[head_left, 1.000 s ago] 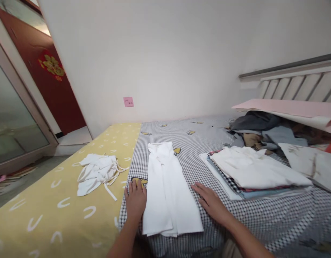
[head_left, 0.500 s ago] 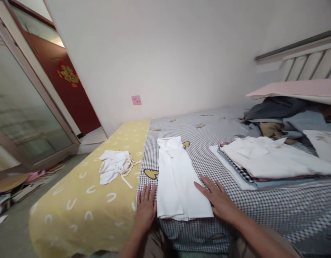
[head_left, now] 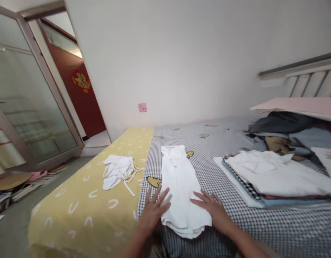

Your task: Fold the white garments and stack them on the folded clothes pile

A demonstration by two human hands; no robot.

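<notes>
A long white garment, folded into a narrow strip, lies on the black-and-white checked sheet in front of me. My left hand rests at its near left edge with fingers spread, the fingertips touching the cloth. On the near right edge lies my right hand, fingers stretched out over the fabric. The garment's near end is slightly rumpled between the two hands. Neither hand grips anything.
A crumpled white cloth with straps lies on the yellow sheet to the left. A stack of folded clothes sits to the right, loose dark clothes behind it. A glass door stands at far left.
Both hands have slid inward onto the garment's near end, which has bunched up a little. The camera has swung slightly left and the view has shifted.
</notes>
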